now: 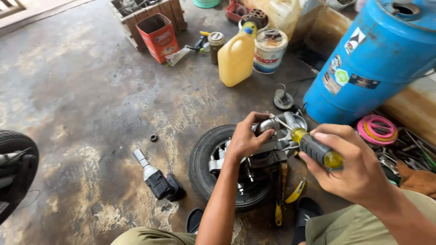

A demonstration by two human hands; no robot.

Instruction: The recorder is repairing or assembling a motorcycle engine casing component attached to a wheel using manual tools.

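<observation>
Near the bottom are the person's knees in green trousers (345, 227). Just past them a small black tyre (205, 167) lies flat on the stained grey floor (81, 90). A shiny grey metal engine part (268, 147) sits on top of the tyre.

The left hand (247, 138) is shut around the top of the metal part, fingers curled over it. The right hand (352, 170) is wrapped tight around a screwdriver (313, 149) with a black and yellow handle. Its thin metal tip points left and up into the metal part, close to the left hand's fingers. The two hands are near each other but do not touch.

A yellow-handled tool (280, 195) lies against the tyre on the near right side, and a curved yellow tool (296, 191) lies beside it. To the left of the tyre a black and silver power tool (156, 177) lies on the floor. A tiny dark ring (154, 137) sits a little farther off. At the far left edge is part of a bigger tyre (16, 168).

On the right lies a pink ring (377, 129) among loose tools. Behind it stands a big blue barrel (377, 59) with small stickers on its side: white, green and dark ones.

Farther away stands a yellow plastic jug (236, 56) with a blue cap. Right beside it is a white round tin (270, 51) with a red and blue label. Left of the jug is a small brown jar (215, 45), then a red box (158, 36) with an open top, next to a wooden crate (168, 11).
</observation>
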